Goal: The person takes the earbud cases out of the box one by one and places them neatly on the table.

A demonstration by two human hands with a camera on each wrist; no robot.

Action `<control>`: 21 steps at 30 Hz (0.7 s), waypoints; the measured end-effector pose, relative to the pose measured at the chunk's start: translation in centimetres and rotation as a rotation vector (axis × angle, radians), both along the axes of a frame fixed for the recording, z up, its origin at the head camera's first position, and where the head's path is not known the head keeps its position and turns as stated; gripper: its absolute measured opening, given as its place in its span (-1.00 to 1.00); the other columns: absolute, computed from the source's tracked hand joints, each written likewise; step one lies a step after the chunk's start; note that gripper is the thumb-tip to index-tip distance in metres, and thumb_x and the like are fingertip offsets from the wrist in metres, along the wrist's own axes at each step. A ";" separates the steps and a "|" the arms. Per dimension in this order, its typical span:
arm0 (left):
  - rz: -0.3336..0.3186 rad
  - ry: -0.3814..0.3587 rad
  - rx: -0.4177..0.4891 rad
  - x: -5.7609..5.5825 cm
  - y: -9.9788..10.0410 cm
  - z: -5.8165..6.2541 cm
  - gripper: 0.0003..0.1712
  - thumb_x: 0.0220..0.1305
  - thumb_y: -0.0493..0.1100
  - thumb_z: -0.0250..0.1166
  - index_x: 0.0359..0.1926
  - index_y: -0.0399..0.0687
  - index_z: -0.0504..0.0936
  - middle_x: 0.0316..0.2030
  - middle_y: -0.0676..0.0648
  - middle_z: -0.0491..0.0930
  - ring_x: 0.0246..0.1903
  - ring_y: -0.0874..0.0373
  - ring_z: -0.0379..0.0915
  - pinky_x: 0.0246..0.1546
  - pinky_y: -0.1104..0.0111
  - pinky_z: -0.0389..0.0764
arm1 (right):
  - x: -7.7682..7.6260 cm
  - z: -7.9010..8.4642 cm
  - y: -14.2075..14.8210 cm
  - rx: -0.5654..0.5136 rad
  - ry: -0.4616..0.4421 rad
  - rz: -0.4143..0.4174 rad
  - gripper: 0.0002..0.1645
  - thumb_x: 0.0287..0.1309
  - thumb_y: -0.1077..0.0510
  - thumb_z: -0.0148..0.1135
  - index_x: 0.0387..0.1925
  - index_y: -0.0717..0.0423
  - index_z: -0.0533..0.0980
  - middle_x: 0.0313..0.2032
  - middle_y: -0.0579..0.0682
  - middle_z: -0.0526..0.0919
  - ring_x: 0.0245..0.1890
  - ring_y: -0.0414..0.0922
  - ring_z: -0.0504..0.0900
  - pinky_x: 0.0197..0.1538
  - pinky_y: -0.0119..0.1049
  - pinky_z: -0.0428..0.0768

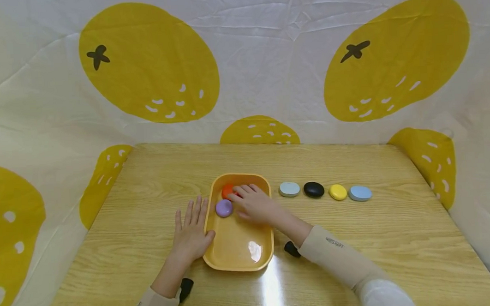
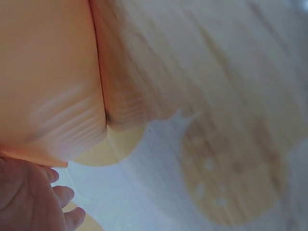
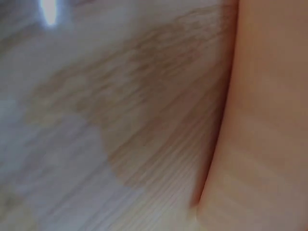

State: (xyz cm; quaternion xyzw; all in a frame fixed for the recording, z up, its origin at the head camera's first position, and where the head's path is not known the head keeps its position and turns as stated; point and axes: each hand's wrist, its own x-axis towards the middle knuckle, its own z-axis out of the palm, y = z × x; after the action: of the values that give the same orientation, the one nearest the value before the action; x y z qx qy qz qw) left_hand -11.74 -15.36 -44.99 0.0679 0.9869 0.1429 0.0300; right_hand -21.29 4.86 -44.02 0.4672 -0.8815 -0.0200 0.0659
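An orange-yellow rectangular tray (image 1: 238,263) lies on the table in the head view. Inside it are a red-orange rounded piece (image 1: 227,191) and a purple round piece (image 1: 224,208) just below. My right hand (image 1: 256,205) reaches over the tray's right rim, its fingertips at the red-orange piece, partly covering it; the thumb sits apart from it. My left hand (image 1: 192,236) lies spread along the tray's left side, thumb at the rim. In the left wrist view, fingers (image 2: 65,195) show under the tray wall (image 2: 53,72). The right wrist view shows only tray wall (image 3: 269,120) and table, no hand.
To the tray's right, a row holds a pale teal oval piece (image 1: 290,189), a black oval one (image 1: 314,190), a yellow round one (image 1: 337,192) and a blue oval one (image 1: 360,193). Patterned cloth (image 1: 265,68) hangs behind the wooden table (image 1: 382,238).
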 end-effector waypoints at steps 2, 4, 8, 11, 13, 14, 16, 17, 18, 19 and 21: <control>-0.003 0.001 0.001 0.0 0.0 0.0 -0.09 0.20 0.03 0.10 0.42 -0.14 -0.15 0.42 -0.17 -0.26 0.38 -0.15 -0.36 0.28 -0.12 -0.37 | 0.1 -0.2 -0.6 0.029 -0.013 0.019 -0.44 0.12 -0.05 0.10 0.19 -0.11 0.32 0.12 -0.03 0.35 0.13 -0.04 0.32 0.15 -0.10 0.31; -0.006 0.005 0.003 0.0 0.0 0.0 -0.09 0.20 0.02 0.10 0.42 -0.15 -0.15 0.42 -0.17 -0.26 0.38 -0.16 -0.35 0.28 -0.12 -0.37 | 0.1 -0.4 -1.2 0.041 -0.021 0.043 -0.44 0.12 -0.03 0.10 0.19 -0.13 0.33 0.12 -0.04 0.36 0.13 -0.06 0.33 0.13 -0.12 0.34; -0.010 0.009 0.003 0.1 0.0 0.1 -0.09 0.20 0.02 0.11 0.42 -0.16 -0.15 0.42 -0.18 -0.26 0.38 -0.16 -0.35 0.27 -0.12 -0.37 | 0.2 -0.9 -2.0 0.070 -0.036 0.088 -0.46 0.16 -0.02 0.06 0.21 -0.16 0.32 0.15 -0.04 0.35 0.14 -0.09 0.32 0.11 -0.17 0.37; -0.011 -0.005 0.004 0.1 0.0 0.1 -0.08 0.20 0.02 0.10 0.42 -0.15 -0.16 0.42 -0.17 -0.28 0.38 -0.15 -0.38 0.27 -0.12 -0.39 | 0.2 -1.4 -2.4 0.099 -0.010 0.102 -0.47 0.19 -0.06 0.05 0.21 -0.17 0.31 0.16 -0.05 0.33 0.14 -0.10 0.30 0.11 -0.19 0.37; -0.010 -0.015 0.008 0.0 0.0 0.1 -0.09 0.20 0.02 0.10 0.42 -0.15 -0.17 0.42 -0.17 -0.29 0.38 -0.14 -0.39 0.27 -0.11 -0.41 | 0.2 -1.7 -2.7 0.114 0.017 0.105 -0.48 0.20 -0.09 0.04 0.20 -0.18 0.30 0.16 -0.06 0.33 0.14 -0.10 0.29 0.12 -0.19 0.35; -0.009 -0.019 0.008 0.0 0.0 0.1 -0.09 0.21 0.02 0.09 0.42 -0.14 -0.18 0.42 -0.16 -0.29 0.38 -0.14 -0.40 0.27 -0.11 -0.41 | 0.2 -1.8 -2.8 0.110 0.029 0.108 -0.49 0.20 -0.09 0.04 0.19 -0.20 0.31 0.15 -0.06 0.34 0.14 -0.10 0.30 0.13 -0.18 0.35; -0.007 -0.024 0.007 0.0 0.0 0.1 -0.09 0.21 0.02 0.09 0.43 -0.14 -0.18 0.42 -0.16 -0.29 0.38 -0.14 -0.40 0.27 -0.11 -0.41 | 0.2 -1.9 -3.0 0.114 0.050 0.111 -0.51 0.20 -0.09 0.03 0.18 -0.22 0.32 0.13 -0.07 0.36 0.13 -0.10 0.30 0.14 -0.17 0.33; -0.007 -0.024 0.006 0.0 0.0 0.1 -0.09 0.21 0.02 0.09 0.43 -0.14 -0.18 0.42 -0.16 -0.29 0.38 -0.14 -0.40 0.27 -0.11 -0.41 | 0.2 -2.0 -3.0 0.118 0.057 0.111 -0.52 0.21 -0.09 0.02 0.18 -0.23 0.32 0.13 -0.08 0.37 0.13 -0.11 0.30 0.15 -0.18 0.32; -0.006 -0.025 0.005 0.0 0.0 0.1 -0.09 0.21 0.02 0.09 0.43 -0.14 -0.18 0.42 -0.16 -0.29 0.38 -0.14 -0.40 0.27 -0.11 -0.41 | 0.2 -2.1 -3.1 0.121 0.064 0.112 -0.53 0.22 -0.09 0.01 0.17 -0.24 0.32 0.12 -0.08 0.38 0.12 -0.11 0.30 0.15 -0.17 0.32; -0.006 -0.024 0.003 0.0 0.0 0.1 -0.09 0.21 0.02 0.09 0.43 -0.14 -0.18 0.42 -0.16 -0.29 0.38 -0.14 -0.40 0.27 -0.11 -0.40 | 0.2 -2.1 -3.2 0.120 0.071 0.113 -0.54 0.22 -0.08 0.00 0.16 -0.24 0.33 0.10 -0.08 0.39 0.11 -0.11 0.31 0.15 -0.18 0.32; -0.005 -0.021 -0.002 -0.1 0.0 0.0 -0.09 0.21 0.03 0.09 0.43 -0.14 -0.18 0.42 -0.16 -0.29 0.38 -0.14 -0.39 0.27 -0.12 -0.39 | 0.3 -2.1 -3.3 0.116 0.086 0.115 -0.56 0.22 -0.08 0.00 0.14 -0.24 0.35 0.08 -0.08 0.41 0.10 -0.11 0.33 0.14 -0.18 0.33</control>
State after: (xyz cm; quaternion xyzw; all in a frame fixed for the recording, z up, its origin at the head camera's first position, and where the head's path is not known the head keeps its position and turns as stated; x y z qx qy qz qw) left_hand -11.80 -15.34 -44.97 0.0691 0.9865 0.1428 0.0408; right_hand -21.04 1.60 -46.12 0.5186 -0.8470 -0.0875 0.0775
